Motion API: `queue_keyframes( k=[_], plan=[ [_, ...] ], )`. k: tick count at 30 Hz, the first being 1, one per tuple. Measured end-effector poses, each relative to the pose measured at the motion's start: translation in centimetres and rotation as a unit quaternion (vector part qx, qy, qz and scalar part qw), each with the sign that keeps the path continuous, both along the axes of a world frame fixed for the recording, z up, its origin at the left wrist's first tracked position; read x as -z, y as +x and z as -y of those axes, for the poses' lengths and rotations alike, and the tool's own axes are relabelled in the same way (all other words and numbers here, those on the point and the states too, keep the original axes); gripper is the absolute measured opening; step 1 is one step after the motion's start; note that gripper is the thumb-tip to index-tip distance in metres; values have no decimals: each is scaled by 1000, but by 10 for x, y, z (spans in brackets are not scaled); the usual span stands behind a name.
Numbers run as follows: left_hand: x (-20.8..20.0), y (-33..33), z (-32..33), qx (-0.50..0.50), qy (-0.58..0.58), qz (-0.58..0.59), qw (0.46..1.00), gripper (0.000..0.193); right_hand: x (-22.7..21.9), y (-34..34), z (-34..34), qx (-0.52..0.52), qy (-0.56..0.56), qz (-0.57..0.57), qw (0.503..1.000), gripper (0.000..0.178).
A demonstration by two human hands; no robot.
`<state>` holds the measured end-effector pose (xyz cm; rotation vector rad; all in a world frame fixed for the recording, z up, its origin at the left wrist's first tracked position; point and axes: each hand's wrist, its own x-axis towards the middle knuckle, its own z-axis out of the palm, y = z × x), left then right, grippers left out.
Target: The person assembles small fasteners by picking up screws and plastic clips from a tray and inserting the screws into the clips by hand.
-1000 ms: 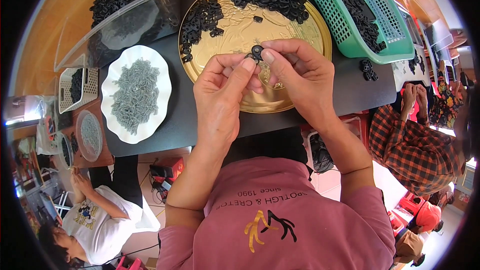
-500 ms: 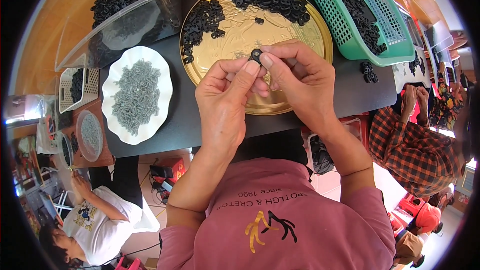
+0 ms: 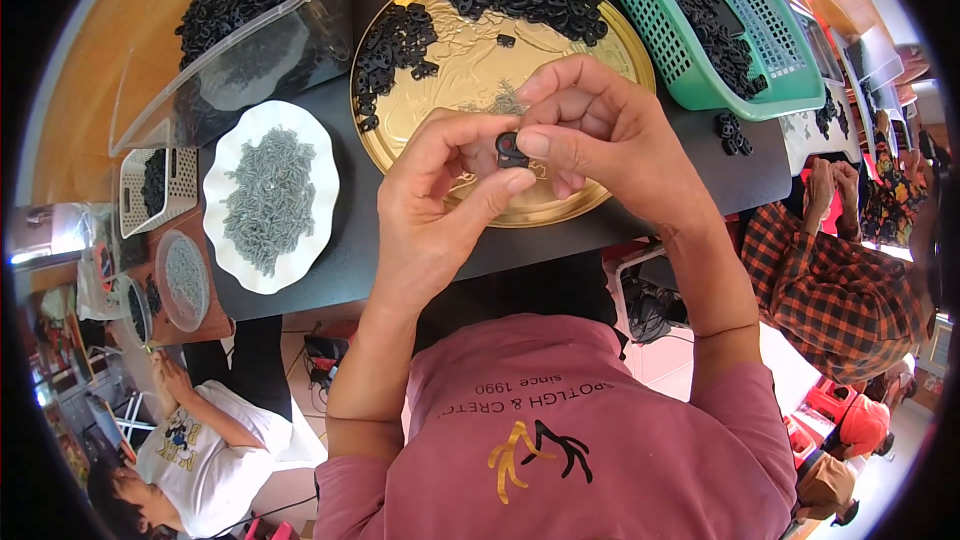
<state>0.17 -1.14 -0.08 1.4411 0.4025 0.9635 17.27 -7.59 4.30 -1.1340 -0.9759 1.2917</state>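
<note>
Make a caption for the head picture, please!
Left hand and right hand hold a small black part over a golden tray.

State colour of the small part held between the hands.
The small part is black, showing best in the head view.

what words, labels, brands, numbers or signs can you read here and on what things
Pink shirt: two lines of dark lettering, upside down, legible, not copied out here.
Co-worker's white shirt: yellowish lettering, too small to read reliably.
The held black part: none visible.
</note>
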Motion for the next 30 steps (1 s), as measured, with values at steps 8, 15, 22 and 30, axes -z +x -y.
queue_keyframes(
  k=[8,15,22,30],
  plan=[
    [3,2,-2,-35,79,-39,995,28,8,-2,-1,0,-25,-15,1000,23],
    [3,3,-3,-60,137,-47,988,29,10,-8,5,9,-100,42,994,28],
    [1,1,-5,-76,177,-58,979,28,16,-9,6,-4,-81,-20,997,23],
    [0,-1,-4,-91,232,-66,966,26,19,-11,6,-21,-78,-78,994,20]
  ],
)
